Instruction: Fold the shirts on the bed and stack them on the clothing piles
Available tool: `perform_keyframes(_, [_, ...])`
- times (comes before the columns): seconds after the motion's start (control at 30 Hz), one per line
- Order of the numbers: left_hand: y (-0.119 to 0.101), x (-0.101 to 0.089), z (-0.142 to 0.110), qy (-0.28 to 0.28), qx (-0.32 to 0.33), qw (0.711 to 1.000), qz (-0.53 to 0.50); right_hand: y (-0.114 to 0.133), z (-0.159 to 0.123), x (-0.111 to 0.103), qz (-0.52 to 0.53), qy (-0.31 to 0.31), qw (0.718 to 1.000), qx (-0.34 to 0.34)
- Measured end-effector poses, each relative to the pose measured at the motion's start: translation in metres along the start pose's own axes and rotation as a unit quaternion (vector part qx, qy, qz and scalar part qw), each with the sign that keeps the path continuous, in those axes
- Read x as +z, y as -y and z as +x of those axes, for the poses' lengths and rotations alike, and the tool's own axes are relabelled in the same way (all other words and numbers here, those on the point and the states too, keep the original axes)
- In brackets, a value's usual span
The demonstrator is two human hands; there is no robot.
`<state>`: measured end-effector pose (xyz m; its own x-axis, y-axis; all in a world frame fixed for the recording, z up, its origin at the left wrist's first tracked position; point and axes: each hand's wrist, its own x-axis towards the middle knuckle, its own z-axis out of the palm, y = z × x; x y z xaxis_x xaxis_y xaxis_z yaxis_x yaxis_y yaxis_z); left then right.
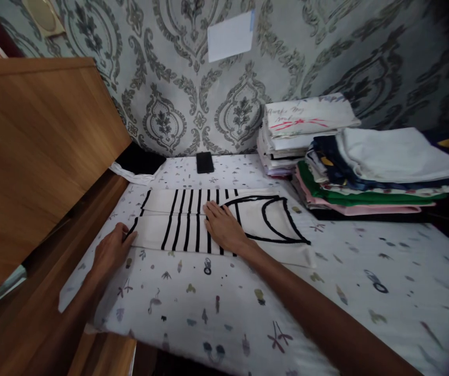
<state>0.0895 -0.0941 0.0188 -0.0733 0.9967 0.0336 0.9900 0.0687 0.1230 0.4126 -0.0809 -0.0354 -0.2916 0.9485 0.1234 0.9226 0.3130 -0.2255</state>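
Note:
A white tank top with black stripes and black edging lies on the patterned sheet, its sides folded in to make a long strip. Its neckline points to the right. My left hand pinches the black-edged hem at the near left corner between thumb and fingers. Across the middle of the striped part, my right hand rests palm down with its fingers stretched out, pressing on the cloth. The underside of the top is hidden.
Two stacks of folded clothes stand at the back right. A black phone lies near the wall. Black and white cloth sits at the back left beside a wooden panel. A paper hangs on the wallpaper.

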Motion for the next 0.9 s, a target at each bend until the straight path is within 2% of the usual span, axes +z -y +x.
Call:
perform_keyframes(0.07, [-0.008,0.003,0.006,-0.058,0.051,0.997,0.017,0.0,0.0,0.0,0.005,0.001,1.0,-0.001])
perform_keyframes(0.13, [-0.025,0.01,0.017,-0.099,0.142,0.985,-0.006,0.0,0.0,-0.001,0.009,-0.003,1.0,-0.001])
perform_keyframes(0.23, [-0.06,0.029,0.035,-0.097,0.274,0.955,-0.057,0.001,-0.002,-0.003,0.013,-0.006,1.0,0.001])
perform_keyframes(0.3, [-0.081,0.045,0.044,-0.069,0.319,0.944,-0.05,0.002,-0.003,-0.004,0.022,-0.01,1.0,0.0])
perform_keyframes(0.37, [-0.093,0.059,0.049,-0.027,0.337,0.941,-0.018,0.003,-0.003,-0.005,0.041,-0.019,0.999,-0.005])
perform_keyframes(0.47, [-0.094,0.07,0.053,0.017,0.341,0.94,0.014,0.0,-0.005,-0.013,0.091,-0.041,0.995,0.001])
perform_keyframes(0.57, [-0.095,0.061,0.056,0.047,0.332,0.942,-0.011,-0.011,-0.023,-0.035,0.14,-0.116,0.983,0.019])
perform_keyframes(0.63, [-0.109,0.046,0.06,0.06,0.329,0.941,-0.054,-0.024,-0.05,-0.054,0.146,-0.162,0.976,0.021])
perform_keyframes(0.7, [-0.139,0.03,0.067,0.058,0.344,0.93,-0.114,-0.039,-0.086,-0.07,0.141,-0.181,0.972,0.055])
perform_keyframes(0.77, [-0.182,0.019,0.076,0.065,0.382,0.903,-0.183,-0.056,-0.125,-0.081,0.14,-0.192,0.959,0.157])
perform_keyframes(0.83, [-0.234,0.016,0.087,0.099,0.425,0.867,-0.239,-0.068,-0.159,-0.083,0.131,-0.187,0.937,0.265])
perform_keyframes(0.9, [-0.285,0.021,0.098,0.134,0.438,0.849,-0.264,-0.075,-0.182,-0.081,0.114,-0.164,0.921,0.335])
